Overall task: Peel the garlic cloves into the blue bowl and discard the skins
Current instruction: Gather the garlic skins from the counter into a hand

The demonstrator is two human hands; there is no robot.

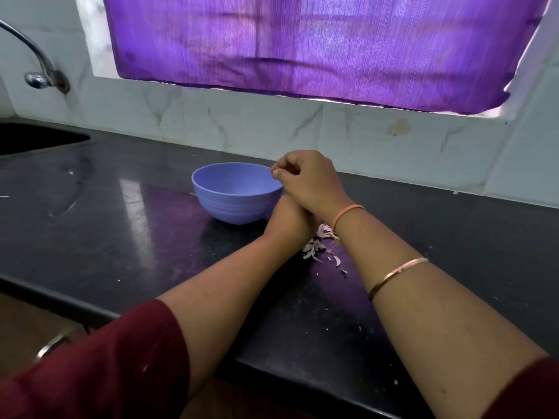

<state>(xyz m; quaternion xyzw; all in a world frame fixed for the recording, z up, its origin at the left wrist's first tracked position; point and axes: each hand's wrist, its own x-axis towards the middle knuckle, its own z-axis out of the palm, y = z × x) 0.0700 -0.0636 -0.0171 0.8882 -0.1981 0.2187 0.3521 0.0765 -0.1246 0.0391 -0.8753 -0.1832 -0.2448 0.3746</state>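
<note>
Looking down on the blue bowl (230, 204), standing upright on the black tabletop (121, 237) toward the tiled wall (257, 125). Holding the right hand (308, 182) over the bowl's right rim, fingers curled in and thumb meeting the fingertips; unable to tell whether a garlic clove is pinched in there. Tucking the left hand (289, 213) under the right one, just beside the bowl's right wall; mostly hidden, so unable to tell whether grasping, clenched or released. Seeing a small heap of pale garlic skins (320, 237) lying on the tabletop just on the near side of the hands, between the two forearms, with a few loose flakes trailing toward the near edge.

Wearing an orange band (348, 213) at the right wrist and a thin metal bangle (396, 276) further down the same forearm; showing a maroon sleeve (106, 358) on the left arm. Catching a dark sink (36, 137) at far left with a curved metal tap (33, 55) above it. Facing a purple curtain (332, 46) hanging over the window behind the tabletop.
</note>
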